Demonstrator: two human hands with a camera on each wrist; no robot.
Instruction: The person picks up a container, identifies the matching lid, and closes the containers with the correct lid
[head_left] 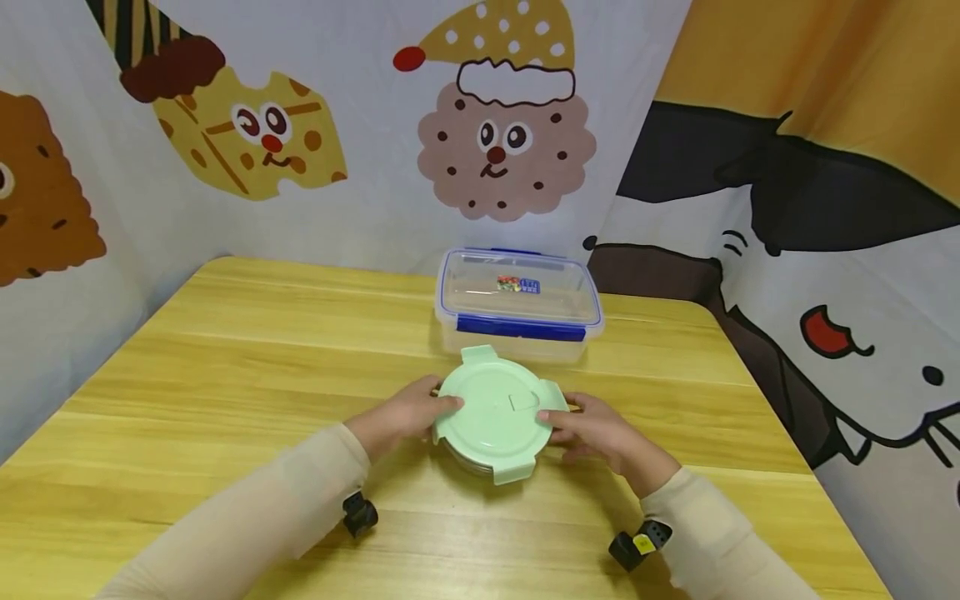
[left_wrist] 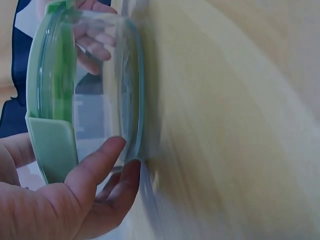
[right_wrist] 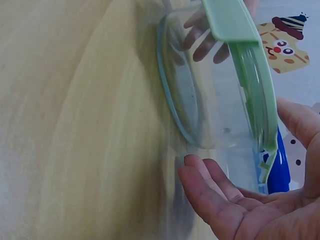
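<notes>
A round clear glass food container [left_wrist: 95,110] with a pale green lid [head_left: 491,425] is between both hands near the middle of the table. On its left side, my left hand [head_left: 405,414] holds it, thumb on the lid's rim and fingers [left_wrist: 112,200] at the lower glass wall. Opposite, my right hand [head_left: 603,433] grips the right side, its thumb on the lid beside a tab and its fingers [right_wrist: 210,192] spread low by the glass. Several tabs stick out around the lid. Whether the base touches the table cannot be told.
Just behind the round container stands a clear rectangular plastic box [head_left: 517,325] with blue clips. The wooden table [head_left: 225,375] meets a cartoon-printed cloth [head_left: 360,225] at the back and sides.
</notes>
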